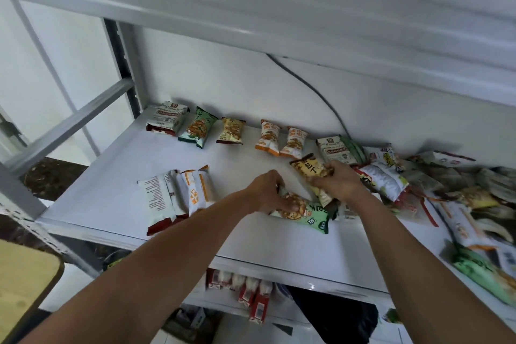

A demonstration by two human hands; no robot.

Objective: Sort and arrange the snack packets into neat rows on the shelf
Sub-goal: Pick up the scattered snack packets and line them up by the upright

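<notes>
Both hands are out over the white shelf, close together near its middle. The left hand has its fingers bent down over one end of a green packet and grips it. That packet lies flat on the shelf and runs off to the right under the right wrist. The right hand is just beside the left and slightly further out. Its fingers and thumb curl round a yellow packet, which slants up and away to the left of the hand. The lower end of this packet comes down close to the green one.

Beyond both hands, along the back wall, a row of packets stands side by side: white and red, green, yellow, two orange, then another white one. To the left of the left hand, near the front edge, a small stack of white packets lies overlapping, some with orange print. To the right of the right hand a loose heap of packets is jumbled together and spreads to the shelf's right end.

A dark cable runs down the wall behind the row. Below the arms, red packets hang at the edge of a lower shelf.
</notes>
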